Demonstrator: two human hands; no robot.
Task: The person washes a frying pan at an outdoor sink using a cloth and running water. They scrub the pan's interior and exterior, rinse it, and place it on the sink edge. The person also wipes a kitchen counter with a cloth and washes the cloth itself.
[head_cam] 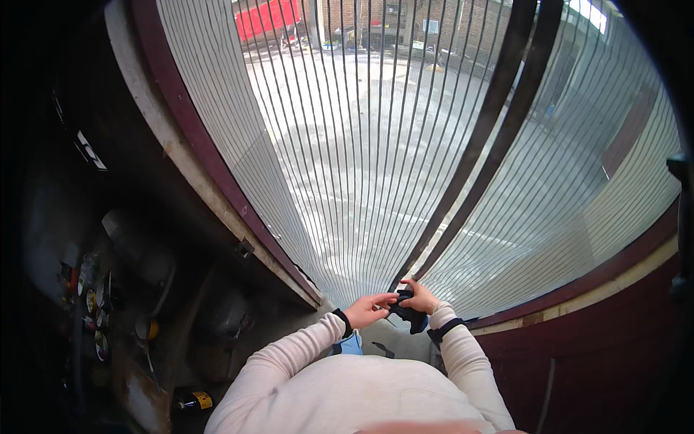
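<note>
Both of my hands are low in the middle of the view, in front of a striped mesh door screen (347, 179). My right hand (422, 299) grips a bunched black cloth item (415, 317), which hangs below its fingers. Beside it on the left, my left hand (371, 310) has its fingers stretched out towards the black item, palm facing inwards. Whether those fingertips touch the item cannot be told. The screen's two dark edge strips (450, 211) run down to just behind my hands.
A maroon door frame (217, 157) borders the screen at left, a maroon door panel (585, 369) at right. Bowls and bottles stand on a dark surface at far left. A dark bottle with a yellow label (195, 401) is at lower left. A paved yard shows through the screen.
</note>
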